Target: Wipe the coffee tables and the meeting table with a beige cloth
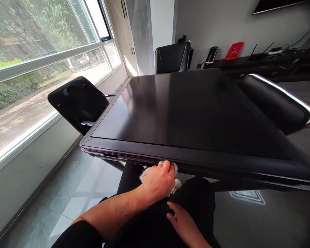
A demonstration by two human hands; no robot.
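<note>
The left hand (158, 181) is curled over a pale, bunched cloth (144, 175), its knuckles up and its fingers bent around the fabric, with some of the cloth showing on either side of the grip. That cloth sits at the front edge of the black worktop (150, 117), whose broad, glossy surface stretches away beyond both hands. Below and to the right of the left hand, the right hand (182, 222) hangs apart from it over the person's black-clad legs (198, 196), fingers loosely extended and thumb a little spread, with nothing visible in its hold. A white shoe (177, 185) shows just beside the left hand, between it and the right leg. Farther out to the left of the hands, a black chair (77, 100) stands at the worktop's side, with a wide window (41, 41) behind it. Another dark chair (172, 58) faces the hands from the far end, and a chair with a shiny rim (274, 100) is to their right. Well beyond the hands, on the far right, a red item (234, 51) leans on a dark cabinet (250, 70).
</note>
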